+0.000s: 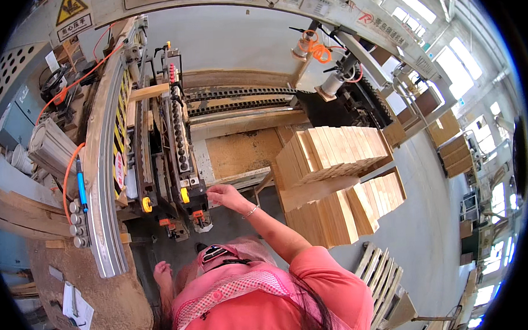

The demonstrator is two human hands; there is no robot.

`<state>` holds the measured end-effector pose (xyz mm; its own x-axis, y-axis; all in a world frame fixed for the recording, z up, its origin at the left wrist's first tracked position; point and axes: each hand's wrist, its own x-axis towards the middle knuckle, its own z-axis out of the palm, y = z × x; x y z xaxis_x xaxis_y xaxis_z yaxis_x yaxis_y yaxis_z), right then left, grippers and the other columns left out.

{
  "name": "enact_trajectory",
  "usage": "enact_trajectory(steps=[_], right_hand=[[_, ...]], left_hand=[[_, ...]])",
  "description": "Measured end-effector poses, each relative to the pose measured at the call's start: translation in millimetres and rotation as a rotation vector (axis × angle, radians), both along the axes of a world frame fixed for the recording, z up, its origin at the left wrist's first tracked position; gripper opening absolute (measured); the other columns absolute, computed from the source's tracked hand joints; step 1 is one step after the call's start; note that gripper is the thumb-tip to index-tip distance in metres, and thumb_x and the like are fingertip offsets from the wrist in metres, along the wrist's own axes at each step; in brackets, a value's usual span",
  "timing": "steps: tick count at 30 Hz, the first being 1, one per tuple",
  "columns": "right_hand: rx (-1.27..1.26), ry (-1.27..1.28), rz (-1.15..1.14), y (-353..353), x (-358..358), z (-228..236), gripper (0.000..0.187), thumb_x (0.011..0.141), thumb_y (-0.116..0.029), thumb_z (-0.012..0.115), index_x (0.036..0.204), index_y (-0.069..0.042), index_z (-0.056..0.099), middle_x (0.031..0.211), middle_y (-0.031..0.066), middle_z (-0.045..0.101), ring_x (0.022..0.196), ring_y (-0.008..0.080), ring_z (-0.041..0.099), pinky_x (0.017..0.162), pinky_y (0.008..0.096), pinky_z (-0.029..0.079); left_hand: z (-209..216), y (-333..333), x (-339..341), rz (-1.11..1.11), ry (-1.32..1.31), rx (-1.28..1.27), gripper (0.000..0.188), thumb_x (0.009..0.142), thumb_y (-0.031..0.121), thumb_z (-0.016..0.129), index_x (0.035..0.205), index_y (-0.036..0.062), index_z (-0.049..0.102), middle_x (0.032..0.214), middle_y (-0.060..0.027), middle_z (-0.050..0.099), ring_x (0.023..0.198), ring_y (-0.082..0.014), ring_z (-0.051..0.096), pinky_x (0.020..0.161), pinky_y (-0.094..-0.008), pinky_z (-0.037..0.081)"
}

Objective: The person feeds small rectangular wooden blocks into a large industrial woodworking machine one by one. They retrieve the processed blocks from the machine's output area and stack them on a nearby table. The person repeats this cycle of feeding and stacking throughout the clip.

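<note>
My right hand [225, 196] is stretched forward to the near end of a long machine rail [180, 139], which has a row of dark round pieces along it. Its fingertips are drawn together close to the rail's end; whatever may be between them is too small to make out. Just left of the fingers sits a yellow knob [185, 195], with an orange-red fitting [198, 215] below. A second yellow knob [146, 204] is on the neighbouring rail. Low by my side hangs my left hand [163, 274], fingers loosely bent and apart, holding nothing visible, near a wooden worktable [126, 303].
To the right stand stacked light wood blocks [336, 154] in two tiers. A slatted pallet [377, 283] lies on the floor behind them. Pneumatic cylinders [334, 84] hang over the machine. A metal beam [105, 188] with a blue pen [81, 186] runs along the left.
</note>
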<state>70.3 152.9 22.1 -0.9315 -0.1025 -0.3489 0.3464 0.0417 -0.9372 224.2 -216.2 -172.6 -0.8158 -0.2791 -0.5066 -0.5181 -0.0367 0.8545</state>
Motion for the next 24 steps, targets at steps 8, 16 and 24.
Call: enact_trajectory(steps=[8,16,24], right_hand=[[0.262,0.125,0.034,45,-58,13,0.026,0.085,-0.018,0.061,0.102,0.002,0.061,0.086,0.0026,0.062,0.077,0.0089,0.057,0.068,0.0239,0.047],[0.395,0.271,0.084,64,-197,38,0.022,0.081,-0.019,0.065,0.091,0.000,0.066,0.072,0.0029,0.064,0.065,0.0064,0.056,0.060,0.0228,0.045],[0.751,0.583,0.335,40,-350,72,0.028,0.072,-0.028,0.069,0.086,-0.004,0.066,0.075,0.0103,0.066,0.068,0.0216,0.063,0.063,0.0315,0.049]], left_hand=[[38,24,-68,0.018,0.055,0.023,0.021,0.081,0.004,0.062,0.102,0.0043,0.058,0.084,-0.0030,0.062,0.066,-0.0094,0.057,0.054,-0.0202,0.044],[74,60,-89,0.178,0.119,0.088,0.020,0.083,0.005,0.060,0.103,0.0042,0.057,0.090,-0.0042,0.064,0.069,-0.0092,0.059,0.057,-0.0204,0.046],[154,139,-143,0.256,0.217,0.004,0.018,0.084,0.006,0.059,0.102,0.0028,0.058,0.091,-0.0060,0.064,0.078,-0.0097,0.059,0.066,-0.0232,0.047]])
